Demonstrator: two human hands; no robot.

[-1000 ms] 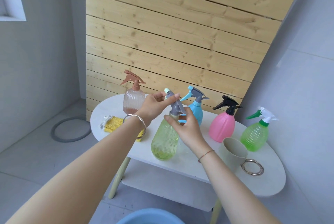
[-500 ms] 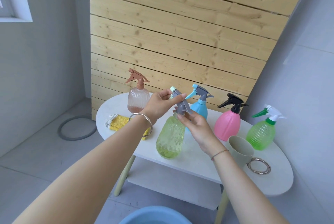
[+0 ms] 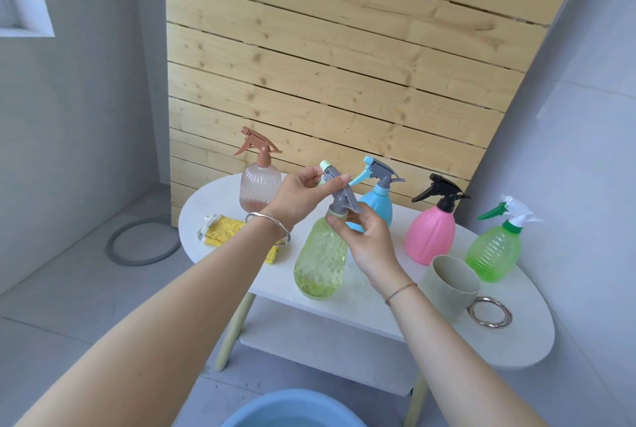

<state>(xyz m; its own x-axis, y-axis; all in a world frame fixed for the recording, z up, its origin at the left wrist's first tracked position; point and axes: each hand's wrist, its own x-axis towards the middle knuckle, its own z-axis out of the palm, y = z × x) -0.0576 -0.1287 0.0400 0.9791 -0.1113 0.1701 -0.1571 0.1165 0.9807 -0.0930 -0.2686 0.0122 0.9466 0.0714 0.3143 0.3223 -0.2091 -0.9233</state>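
Item: yellow-green spray bottle [image 3: 321,258], standing on white table [image 3: 516,340] at the near edge, left of centre. Grey spray head [image 3: 340,197] pinched between thumb and fingers of left hand [image 3: 303,197]. Neck gripped by curled fingers of right hand [image 3: 368,240]. Behind, left to right: peach bottle [image 3: 260,187], blue bottle [image 3: 378,206], pink bottle [image 3: 430,234], green bottle [image 3: 495,251]. Near right: beige cup [image 3: 447,285], metal ring [image 3: 490,313] just beside. Far left: yellow cloth [image 3: 220,232].

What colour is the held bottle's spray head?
The spray head is grey, mint-tipped; head view.
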